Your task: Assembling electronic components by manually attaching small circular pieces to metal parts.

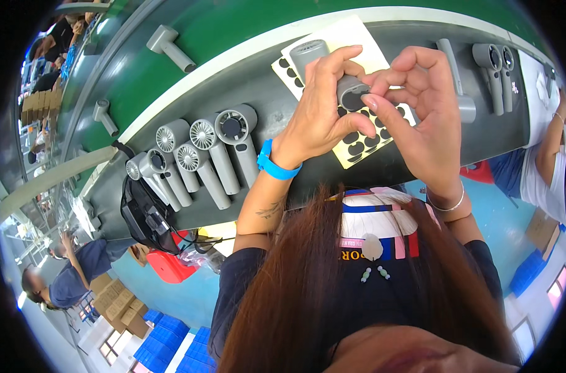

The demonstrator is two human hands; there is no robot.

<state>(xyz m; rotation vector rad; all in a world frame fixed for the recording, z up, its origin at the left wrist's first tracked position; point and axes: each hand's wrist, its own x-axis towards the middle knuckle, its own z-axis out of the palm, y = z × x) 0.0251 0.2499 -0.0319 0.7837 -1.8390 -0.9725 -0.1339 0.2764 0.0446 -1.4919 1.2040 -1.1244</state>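
Observation:
My left hand (317, 109) is closed round a grey handheld fan, whose round end (347, 84) faces me between my hands. A dark round sticker (356, 97) covers much of that end. The thumb and forefinger of my right hand (423, 109) pinch at the sticker's edge. Beyond my left fingers shows a grey vented fan head (308, 52); I cannot tell if it belongs to the held fan. Below both hands lies a pale yellow sheet of black round stickers (356, 149), partly hidden by them.
Several grey fans (203, 135) stand grouped on the dark bench at left, near a black bag (143, 208). More fans (495, 68) lie at right. Two others (168, 45) rest on the green surface beyond the pale rail. A person in white (550, 174) sits at right.

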